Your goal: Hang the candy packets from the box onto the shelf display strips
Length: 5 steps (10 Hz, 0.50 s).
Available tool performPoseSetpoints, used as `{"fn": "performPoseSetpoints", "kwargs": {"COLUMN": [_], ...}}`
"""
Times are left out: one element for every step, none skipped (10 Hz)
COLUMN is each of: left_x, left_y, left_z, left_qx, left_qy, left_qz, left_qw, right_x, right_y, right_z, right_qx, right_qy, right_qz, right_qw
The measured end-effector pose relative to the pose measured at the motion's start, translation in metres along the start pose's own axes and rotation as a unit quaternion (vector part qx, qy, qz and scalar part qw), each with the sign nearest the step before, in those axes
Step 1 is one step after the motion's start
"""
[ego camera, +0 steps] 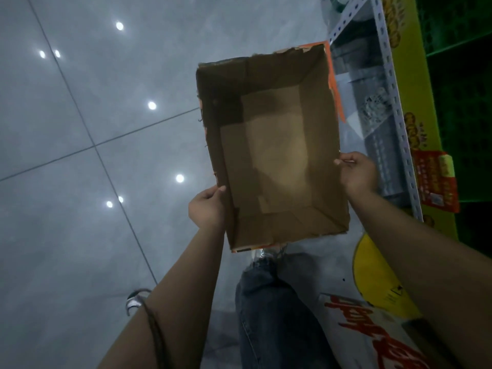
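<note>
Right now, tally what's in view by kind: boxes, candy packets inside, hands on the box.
Cardboard box: 1
Candy packets inside it: 0, the bottom shows bare
Hands holding the box: 2, the left hand and the right hand on its side walls
Total: 3

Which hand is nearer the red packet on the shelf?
Right. The right hand grips the box edge beside the red packet; the left hand grips the opposite edge.

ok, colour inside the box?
Plain brown cardboard inside the box, nothing printed; head view shows it best.
</note>
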<state>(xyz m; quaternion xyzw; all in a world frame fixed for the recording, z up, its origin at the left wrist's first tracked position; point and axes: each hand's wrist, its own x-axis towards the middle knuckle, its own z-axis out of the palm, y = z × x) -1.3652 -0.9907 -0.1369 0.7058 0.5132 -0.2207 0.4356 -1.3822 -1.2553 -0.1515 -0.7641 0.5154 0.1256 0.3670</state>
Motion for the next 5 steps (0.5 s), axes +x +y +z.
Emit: {"fn": "performPoseSetpoints", "kwargs": {"left_x": [0.001,-0.002,-0.003,-0.006,-0.011], "left_y": [-0.002,-0.002,0.001,0.009,0.021], "left_z": [0.003,0.003,0.000,-0.006,-0.019], "left_qx": [-0.005,-0.005,-0.001,0.002,-0.015], "left_qy": [-0.007,-0.016,-0.021,-0.029,-0.035], "left_qz": [-0.002,-0.011,-0.009,0.007,0.022], "left_qw": [1.000,1.000,1.000,1.000,0.999], "right_x": [0.000,-0.001,-0.008,-0.024,-0.055], "right_y": [-0.002,-0.006,-0.011,-0.017,-0.034], "right_z": [0.001,0.001,0.002,0.003,0.002], "right_qx": [-0.015,-0.020,-0.034,-0.070,-0.085], "right_qy": [0.005,0.018,-0.014,-0.025,-0.010], "right_qz": [-0.005,-0.011,-0.014,-0.028,-0.044], "right_qw": [1.000,1.000,0.999,0.997,0.995]}}
